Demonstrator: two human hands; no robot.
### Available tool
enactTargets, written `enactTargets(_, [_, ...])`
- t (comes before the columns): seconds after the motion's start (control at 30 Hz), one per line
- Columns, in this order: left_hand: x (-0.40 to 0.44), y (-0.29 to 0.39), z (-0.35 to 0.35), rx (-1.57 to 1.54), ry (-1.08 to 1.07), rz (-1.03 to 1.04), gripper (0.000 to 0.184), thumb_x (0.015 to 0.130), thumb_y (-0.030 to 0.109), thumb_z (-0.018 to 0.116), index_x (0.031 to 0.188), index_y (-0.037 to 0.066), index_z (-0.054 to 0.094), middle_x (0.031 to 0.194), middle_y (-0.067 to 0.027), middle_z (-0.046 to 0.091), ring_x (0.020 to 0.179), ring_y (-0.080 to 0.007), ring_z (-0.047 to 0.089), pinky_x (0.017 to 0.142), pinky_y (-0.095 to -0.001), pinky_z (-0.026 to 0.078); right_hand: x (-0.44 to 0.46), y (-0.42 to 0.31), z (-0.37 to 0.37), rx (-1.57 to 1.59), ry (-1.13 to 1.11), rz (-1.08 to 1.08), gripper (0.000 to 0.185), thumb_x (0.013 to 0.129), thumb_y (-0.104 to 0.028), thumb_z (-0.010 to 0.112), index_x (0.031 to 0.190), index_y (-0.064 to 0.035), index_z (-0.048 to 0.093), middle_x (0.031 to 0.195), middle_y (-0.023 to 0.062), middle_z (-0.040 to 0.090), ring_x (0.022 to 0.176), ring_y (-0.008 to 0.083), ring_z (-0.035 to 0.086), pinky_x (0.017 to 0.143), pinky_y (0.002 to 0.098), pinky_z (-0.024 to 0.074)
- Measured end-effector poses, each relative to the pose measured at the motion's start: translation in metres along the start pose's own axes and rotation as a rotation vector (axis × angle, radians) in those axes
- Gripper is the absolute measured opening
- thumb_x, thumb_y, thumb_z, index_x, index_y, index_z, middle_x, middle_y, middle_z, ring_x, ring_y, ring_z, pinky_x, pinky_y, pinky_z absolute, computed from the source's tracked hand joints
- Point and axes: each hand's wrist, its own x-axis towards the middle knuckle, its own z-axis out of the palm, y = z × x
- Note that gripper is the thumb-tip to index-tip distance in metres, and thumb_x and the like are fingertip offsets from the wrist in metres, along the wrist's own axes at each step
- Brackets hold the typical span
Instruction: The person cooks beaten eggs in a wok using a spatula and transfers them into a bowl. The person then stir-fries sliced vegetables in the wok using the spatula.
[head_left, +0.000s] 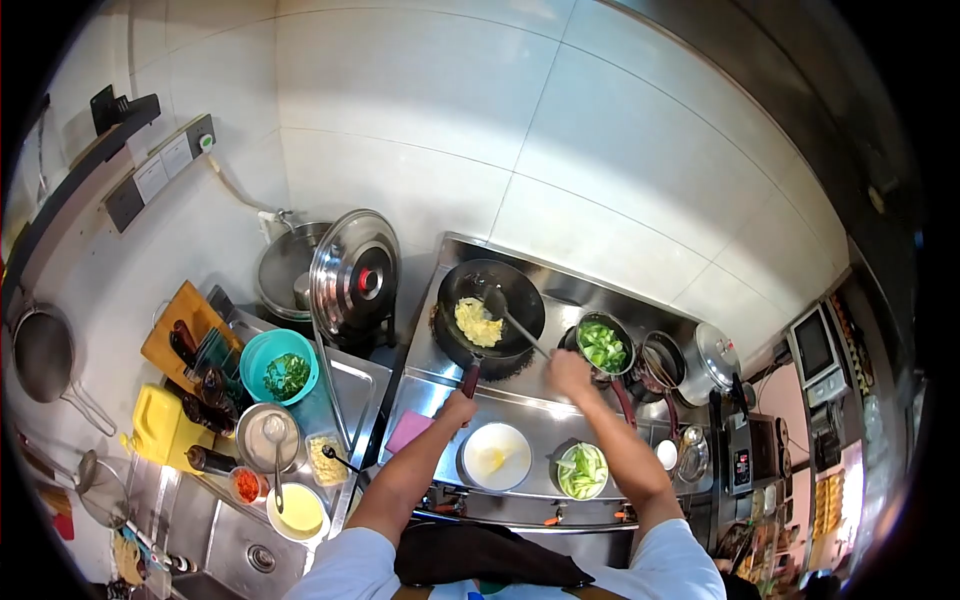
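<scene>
My left hand (459,408) is closed round the handle of a black wok (520,285) on the stove. Yellow cooked egg (478,322) lies in the left part of the wok. My right hand (570,373) grips the handle of a metal ladle (522,330), whose dark head rests in the wok beside the egg. Right of that hand, a smaller pan (628,345) holds cut green vegetables (601,346). Near my forearms stand a white bowl (497,457) with yellow residue and a bowl of pale green slices (582,471).
At left are a teal bowl (256,350) of chopped greens, a yellow jug (158,425), bottles, small food containers and a sink (235,545). A large steel lid (355,270) stands upright behind. A small pot (663,360) and a lidded pot (712,355) are at right.
</scene>
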Motion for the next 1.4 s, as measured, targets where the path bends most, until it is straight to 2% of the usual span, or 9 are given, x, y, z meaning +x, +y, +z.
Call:
enactTargets(0.2, [-0.001,0.0,0.001,0.009,-0.008,-0.007,0.016,0.075,0.008,0.067,0.081,-0.005,0.061,0.06,-0.011,0.06,0.042,-0.0208,0.057,0.037,-0.0352,0.042,0.047,0.057,-0.066,0.002,-0.088,-0.142,0.022,0.076,-0.014,0.059,0.078,0.0057,0.069,0.078,0.0285,0.066,0.076,0.0427,0.068,0.068,0.0471,0.0534])
enactTargets(0.33, [-0.008,0.005,-0.002,-0.013,0.012,0.006,0.016,0.075,0.008,0.068,0.08,-0.005,0.061,0.06,-0.0111,0.06,0.042,-0.0207,0.057,0.036,-0.0347,0.041,0.089,0.099,-0.039,0.196,-0.465,-0.084,0.017,0.075,-0.016,0.066,0.066,-0.0017,0.067,0.057,0.011,0.063,0.048,0.0197,0.061,0.039,0.0365,0.0426])
enactTargets(0.4, [-0.007,0.003,-0.001,-0.004,-0.003,0.004,0.017,0.075,0.008,0.067,0.082,-0.006,0.061,0.06,-0.0114,0.06,0.041,-0.0208,0.057,0.036,-0.0346,0.04,0.076,0.097,0.003,0.698,-0.571,0.243,0.012,0.082,-0.019,0.065,0.077,-0.0089,0.069,0.058,0.0031,0.059,0.044,0.0139,0.054,0.035,0.0308,0.0387])
enactTargets(0.43, [-0.006,0.004,-0.001,-0.002,-0.01,0.006,0.017,0.075,0.008,0.067,0.083,-0.006,0.061,0.06,-0.0115,0.06,0.041,-0.0209,0.057,0.036,-0.0345,0.04,0.089,0.137,0.085,1.024,-0.604,0.098,0.018,0.085,-0.018,0.058,0.081,-0.003,0.067,0.059,0.0048,0.056,0.04,0.015,0.045,0.035,0.0298,0.0339])
enactTargets(0.53, [-0.017,0.012,-0.007,-0.031,-0.029,-0.005,0.018,0.075,0.009,0.067,0.082,-0.007,0.061,0.061,-0.0121,0.06,0.041,-0.0207,0.056,0.037,-0.0356,0.04,0.034,0.057,0.131,1.194,-0.304,0.473,0.018,0.092,-0.02,0.056,0.089,-0.0034,0.065,0.063,0.0015,0.051,0.04,0.0108,0.037,0.034,0.0284,0.028])
enactTargets(0.7, [-0.022,0.013,-0.013,-0.015,-0.035,0.046,0.017,0.076,0.011,0.066,0.076,-0.005,0.06,0.057,-0.0109,0.058,0.039,-0.0204,0.055,0.037,-0.0371,0.039,0.003,0.04,0.134,1.457,-0.178,0.478,0.021,0.095,-0.024,0.057,0.09,-0.0046,0.065,0.059,-0.0019,0.047,0.041,0.0072,0.035,0.035,0.0248,0.0224])
enactTargets(0.93, [-0.02,0.013,-0.011,0.039,-0.036,0.026,0.017,0.075,0.012,0.066,0.074,-0.004,0.06,0.054,-0.0096,0.057,0.038,-0.0204,0.053,0.038,-0.0363,0.038,0.006,0.099,0.081,0.661,0.055,0.202,0.028,0.088,-0.028,0.059,0.097,-0.0038,0.071,0.081,0.0197,0.068,0.082,0.0359,0.067,0.077,0.041,0.0499])
enactTargets(1.23, [-0.015,0.009,-0.009,0.051,-0.038,0.021,0.018,0.077,0.013,0.066,0.077,-0.003,0.06,0.055,-0.0094,0.058,0.04,-0.0206,0.055,0.039,-0.0363,0.04,-0.05,0.101,0.018,-0.081,0.179,-0.149,0.031,0.085,-0.019,0.062,0.114,-0.0105,0.063,0.107,0.0166,0.067,0.09,0.0358,0.067,0.076,0.0462,0.0546])
enactTargets(1.4, [-0.012,0.008,-0.007,0.051,-0.032,0.002,0.018,0.076,0.013,0.067,0.077,-0.004,0.06,0.055,-0.0097,0.058,0.04,-0.0203,0.055,0.037,-0.036,0.039,-0.048,0.087,0.031,-0.034,0.264,-0.148,0.022,0.085,-0.021,0.06,0.102,-0.0082,0.064,0.089,0.0176,0.068,0.081,0.0371,0.067,0.07,0.0482,0.0543])
